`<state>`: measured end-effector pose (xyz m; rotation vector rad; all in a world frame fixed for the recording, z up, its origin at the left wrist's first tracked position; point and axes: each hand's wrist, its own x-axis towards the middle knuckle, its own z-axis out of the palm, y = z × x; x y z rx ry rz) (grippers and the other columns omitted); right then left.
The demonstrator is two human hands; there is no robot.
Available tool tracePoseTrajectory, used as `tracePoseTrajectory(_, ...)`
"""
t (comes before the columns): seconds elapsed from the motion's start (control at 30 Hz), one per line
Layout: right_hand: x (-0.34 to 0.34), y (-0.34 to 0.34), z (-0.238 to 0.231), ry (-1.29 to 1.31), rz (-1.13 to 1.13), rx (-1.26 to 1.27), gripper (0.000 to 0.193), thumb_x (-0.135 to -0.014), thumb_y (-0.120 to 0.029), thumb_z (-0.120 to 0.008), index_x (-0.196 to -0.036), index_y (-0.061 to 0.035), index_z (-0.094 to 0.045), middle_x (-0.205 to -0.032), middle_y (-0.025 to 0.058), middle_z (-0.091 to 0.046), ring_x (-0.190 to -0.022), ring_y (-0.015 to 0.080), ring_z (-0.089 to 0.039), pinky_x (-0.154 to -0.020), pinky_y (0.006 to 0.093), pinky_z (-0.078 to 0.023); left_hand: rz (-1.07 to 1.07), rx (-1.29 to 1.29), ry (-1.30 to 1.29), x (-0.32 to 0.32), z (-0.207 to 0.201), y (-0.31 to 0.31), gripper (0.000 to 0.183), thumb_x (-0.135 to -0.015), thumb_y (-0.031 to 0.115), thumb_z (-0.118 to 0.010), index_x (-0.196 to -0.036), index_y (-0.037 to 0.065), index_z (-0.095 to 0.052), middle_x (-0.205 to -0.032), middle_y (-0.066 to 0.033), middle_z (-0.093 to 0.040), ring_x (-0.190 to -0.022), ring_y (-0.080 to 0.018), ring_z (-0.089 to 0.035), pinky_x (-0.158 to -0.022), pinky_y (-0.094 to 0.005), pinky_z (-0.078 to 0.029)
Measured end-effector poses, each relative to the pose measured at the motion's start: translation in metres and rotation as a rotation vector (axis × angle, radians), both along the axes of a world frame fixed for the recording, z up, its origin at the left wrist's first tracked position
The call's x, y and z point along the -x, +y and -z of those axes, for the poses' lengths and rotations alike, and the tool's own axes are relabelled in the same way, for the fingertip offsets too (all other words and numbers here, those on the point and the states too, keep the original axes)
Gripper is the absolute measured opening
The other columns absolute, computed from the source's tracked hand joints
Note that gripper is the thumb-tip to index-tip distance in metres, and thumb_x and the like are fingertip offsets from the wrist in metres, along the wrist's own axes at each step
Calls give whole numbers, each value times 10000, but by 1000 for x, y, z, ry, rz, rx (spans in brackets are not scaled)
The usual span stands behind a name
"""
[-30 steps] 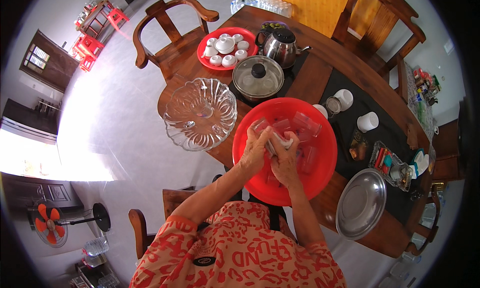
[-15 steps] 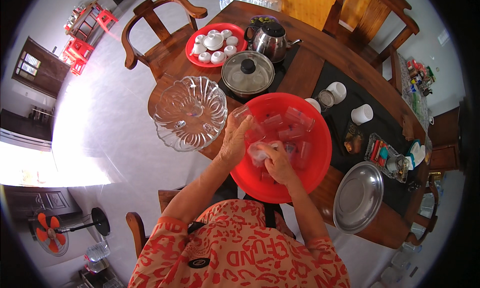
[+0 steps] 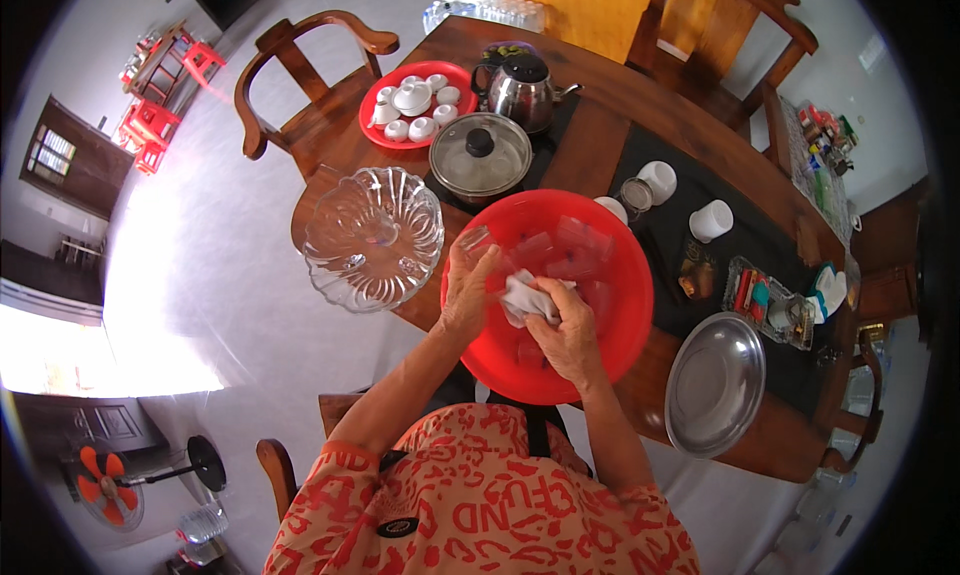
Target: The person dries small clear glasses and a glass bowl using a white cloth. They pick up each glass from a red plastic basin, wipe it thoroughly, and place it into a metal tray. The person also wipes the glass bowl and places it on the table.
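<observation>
A clear, tilted glass is clasped in the left hand, showing past its fingers over the left rim of the red basin. Next, a crumpled white cloth lies between the hands, pinched by the right hand. Beyond the right hand, clear glasses lie in the basin.

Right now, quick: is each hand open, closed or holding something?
Left hand: closed around a clear drinking glass.
Right hand: closed on a crumpled white cloth.
</observation>
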<state>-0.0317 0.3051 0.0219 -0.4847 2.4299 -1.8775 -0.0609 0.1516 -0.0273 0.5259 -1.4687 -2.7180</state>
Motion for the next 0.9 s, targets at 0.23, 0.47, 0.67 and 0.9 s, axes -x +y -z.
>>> tracePoseTrajectory(0.23, 25, -19, -6, 385, 207, -132, 308, -781, 12, -583, -1086, -27, -567, -1034, 162, -569, -938, 315, -548, -837, 389, -442, 176, -307, 95, -5, -8, 25, 420, -946, 147, -520, -1334, 181, -362, -1258, -88, -494, -1154, -227, -516, -937, -408, -484)
tracePoseTrajectory(0.47, 60, -11, 6, 25, 123, 174, 221, -856, -50, -491, -1056, -22, -580, -930, 126, -597, -847, 234, -573, -752, 337, -457, 303, -415, 8, -5, -23, 24, 371, -972, 195, -485, -1327, 195, -378, -1273, -6, -484, -1143, -181, -514, -924, -440, -477)
tracePoseTrajectory(0.67, 71, 9, 29, -430, 9, 460, 252, -972, -112, -426, -1150, -24, -581, -1009, 23, -615, -864, 87, -580, -755, 232, -479, 387, -355, 64, -9, -27, 22, 405, -975, 217, -489, -1361, 225, -365, -1319, -1, -464, -1171, -181, -495, -945, -461, -450)
tracePoseTrajectory(0.9, 43, -9, 37, -592, 267, 800, 265, -978, -120, -388, -1181, -23, -527, -1060, 61, -593, -919, 136, -596, -767, 258, -509, 301, -285, 109, -2, -5, 23, 374, -975, 209, -490, -1335, 230, -389, -1303, -4, -477, -1166, -161, -478, -934, -419, -450)
